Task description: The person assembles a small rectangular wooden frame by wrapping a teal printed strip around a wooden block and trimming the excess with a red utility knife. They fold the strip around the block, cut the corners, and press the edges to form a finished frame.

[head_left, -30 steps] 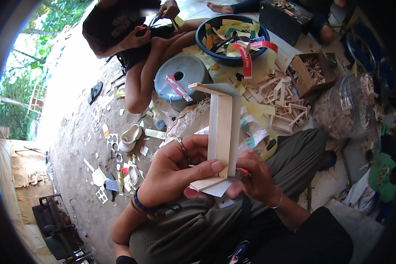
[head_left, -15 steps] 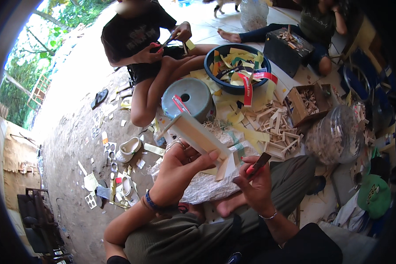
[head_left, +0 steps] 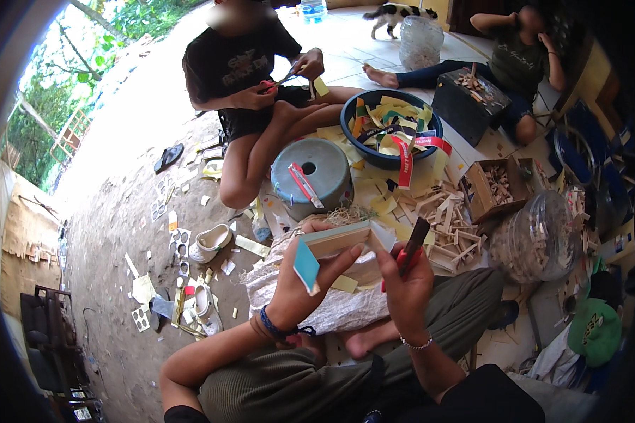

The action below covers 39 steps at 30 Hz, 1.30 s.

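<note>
Littered floor, wood offcuts everywhere. Left hand (head_left: 300, 289) raised, fingers curled around a pale wooden frame with teal backing (head_left: 331, 250). Right hand (head_left: 407, 285) upright, pinching a dark thin stick (head_left: 416, 238).

Your left hand (head_left: 300, 289), with a blue band at its wrist, grips a pale wooden frame (head_left: 339, 243) edged in bright turquoise, a yellow scrap under it. Your right hand (head_left: 406, 289) pinches a dark brown stick (head_left: 416, 238) with red showing beside it, a silver bracelet at the wrist. Your trousers (head_left: 296, 384) are olive green. Ahead, the dark blue basin (head_left: 353, 116) holds yellow, green and red strips, and the upturned grey-blue bucket (head_left: 310, 169) bears a red-and-white strip
</note>
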Tool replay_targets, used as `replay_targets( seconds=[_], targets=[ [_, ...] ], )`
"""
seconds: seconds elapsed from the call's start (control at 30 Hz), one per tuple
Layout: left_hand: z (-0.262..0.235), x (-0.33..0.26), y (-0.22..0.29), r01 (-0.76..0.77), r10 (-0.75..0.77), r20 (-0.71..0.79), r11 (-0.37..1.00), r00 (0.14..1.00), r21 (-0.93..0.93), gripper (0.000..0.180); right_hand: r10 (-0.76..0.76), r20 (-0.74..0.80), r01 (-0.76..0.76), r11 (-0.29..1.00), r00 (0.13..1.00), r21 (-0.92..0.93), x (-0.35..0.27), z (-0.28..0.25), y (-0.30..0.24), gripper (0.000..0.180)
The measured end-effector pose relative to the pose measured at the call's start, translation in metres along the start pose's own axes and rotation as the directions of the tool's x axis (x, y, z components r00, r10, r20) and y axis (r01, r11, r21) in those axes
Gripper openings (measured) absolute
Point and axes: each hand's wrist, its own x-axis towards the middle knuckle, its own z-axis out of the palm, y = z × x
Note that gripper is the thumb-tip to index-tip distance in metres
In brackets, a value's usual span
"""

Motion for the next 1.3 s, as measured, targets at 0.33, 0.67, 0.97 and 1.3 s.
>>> replay_targets(
  seconds=[0.33,0.67,0.97,1.3],
  targets=[
    [-0.026,0.003,-0.01,0.038,-0.084,0.363,0.991,0.928,0.132,0.048,-0.36,0.038,0.349,0.866,0.932,-0.357,0.051,-0.034,-0.015,0.019],
    [-0.021,0.005,0.008,0.498,-0.46,0.202,0.837,0.865,-0.228,0.041,-0.51,0.351,0.619,0.652,0.785,-0.438,0.07,-0.052,-0.037,0.022],
    [-0.008,0.003,-0.003,0.353,-0.389,0.302,0.921,0.87,0.167,0.048,-0.56,0.471,0.727,0.589,0.682,-0.352,0.072,-0.052,-0.045,0.027],
    [-0.011,0.004,0.006,0.411,-0.359,0.263,0.893,0.896,-0.183,0.041,-0.215,0.316,0.24,0.97,0.924,-0.043,0.021,-0.064,0.012,0.033]
  ],
)
